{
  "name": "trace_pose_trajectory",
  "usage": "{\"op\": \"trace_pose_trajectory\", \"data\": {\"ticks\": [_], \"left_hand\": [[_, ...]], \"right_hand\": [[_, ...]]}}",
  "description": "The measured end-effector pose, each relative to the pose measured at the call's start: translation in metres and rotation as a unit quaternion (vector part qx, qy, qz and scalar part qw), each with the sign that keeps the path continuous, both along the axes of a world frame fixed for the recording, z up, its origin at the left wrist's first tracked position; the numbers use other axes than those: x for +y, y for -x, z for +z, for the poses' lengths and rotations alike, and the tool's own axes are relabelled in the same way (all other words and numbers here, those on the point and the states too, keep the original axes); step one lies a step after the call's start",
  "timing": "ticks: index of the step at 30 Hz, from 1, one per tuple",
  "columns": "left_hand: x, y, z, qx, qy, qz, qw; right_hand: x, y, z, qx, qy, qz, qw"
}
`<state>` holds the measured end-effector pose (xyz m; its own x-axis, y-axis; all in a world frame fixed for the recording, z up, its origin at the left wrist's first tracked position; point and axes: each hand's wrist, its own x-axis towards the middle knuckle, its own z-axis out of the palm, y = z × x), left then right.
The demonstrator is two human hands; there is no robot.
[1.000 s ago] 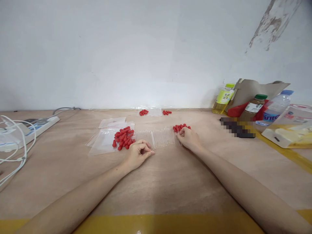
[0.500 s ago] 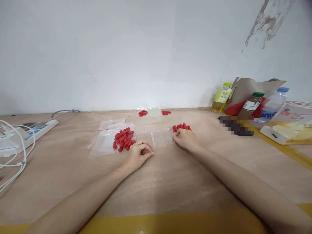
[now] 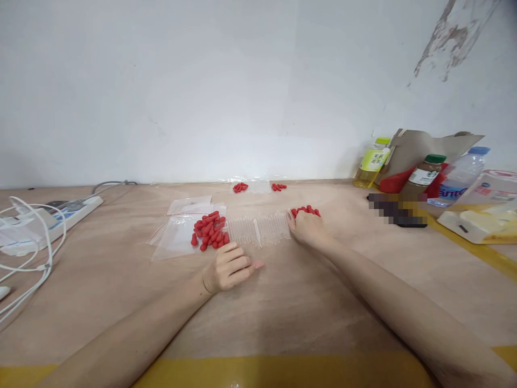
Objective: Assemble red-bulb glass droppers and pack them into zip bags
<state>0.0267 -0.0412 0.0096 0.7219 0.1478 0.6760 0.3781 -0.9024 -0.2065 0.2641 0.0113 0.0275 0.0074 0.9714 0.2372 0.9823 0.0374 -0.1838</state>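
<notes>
My left hand [image 3: 230,268] sits low over the bench [image 3: 226,323], its fingers [image 3: 239,263] curled inward with a blurred pinkish tip showing beyond them; whether I'm gripping anything there, I cannot tell. Just beyond it lies a heap of red bulbs [image 3: 209,230], partly on the flat clear bags [image 3: 172,242]. To the right of that heap, a row of thin clear tubes [image 3: 264,229] lies side by side between my hands. My right hand [image 3: 310,228] is at the right end of that row, fingertips bent down right beside a smaller group of red bulbs [image 3: 309,209]; the hand hides what they may be pinching, so I can't say if they're closed on something. Farther back, near the wall, two little red clusters [image 3: 240,187] flank more clear tubes [image 3: 259,187].
</notes>
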Motion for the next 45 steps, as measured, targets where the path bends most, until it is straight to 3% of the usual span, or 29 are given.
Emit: {"op": "trace_pose_trajectory", "data": {"ticks": [3, 5, 8, 11, 16, 19, 22, 27, 33, 36, 40, 45], "left_hand": [[0.000, 0.000, -0.001, -0.003, -0.036, -0.015, 0.999], [0.000, -0.001, -0.003, -0.012, -0.032, -0.001, 0.999], [0.001, -0.001, -0.003, -0.032, -0.009, 0.054, 0.998], [0.007, 0.007, 0.004, -0.077, 0.017, 0.134, 0.988], [0.028, 0.043, 0.020, -0.160, 0.106, 0.344, 0.919], [0.037, 0.062, 0.027, -0.167, 0.179, 0.401, 0.883], [0.034, 0.066, 0.031, -0.119, 0.222, 0.381, 0.890], [0.024, 0.051, 0.029, -0.025, 0.222, 0.342, 0.913], [0.027, 0.045, 0.017, -0.012, 0.211, 0.334, 0.919], [0.028, 0.044, 0.016, -0.048, 0.208, 0.329, 0.920], [0.025, 0.039, 0.021, -0.162, 0.235, 0.307, 0.908], [0.016, 0.023, 0.016, -0.300, 0.374, 0.227, 0.848]], "right_hand": [[-0.007, -0.005, -0.001, 0.023, -0.037, 0.020, 0.999], [-0.014, -0.008, -0.004, 0.044, -0.072, 0.082, 0.993], [-0.026, -0.011, -0.014, 0.096, -0.097, 0.182, 0.974], [-0.035, -0.014, -0.028, 0.122, -0.115, 0.232, 0.958], [-0.041, -0.014, -0.039, 0.115, -0.136, 0.278, 0.944], [-0.043, -0.012, -0.037, 0.109, -0.135, 0.275, 0.946], [-0.044, -0.011, -0.036, 0.098, -0.124, 0.275, 0.948], [-0.044, -0.011, -0.037, 0.099, -0.127, 0.270, 0.949], [-0.045, -0.011, -0.035, 0.093, -0.137, 0.285, 0.944], [-0.043, -0.011, -0.038, 0.098, -0.161, 0.292, 0.938], [-0.041, -0.011, -0.040, 0.100, -0.183, 0.296, 0.932], [-0.044, -0.009, -0.035, 0.115, -0.182, 0.299, 0.929]]}}
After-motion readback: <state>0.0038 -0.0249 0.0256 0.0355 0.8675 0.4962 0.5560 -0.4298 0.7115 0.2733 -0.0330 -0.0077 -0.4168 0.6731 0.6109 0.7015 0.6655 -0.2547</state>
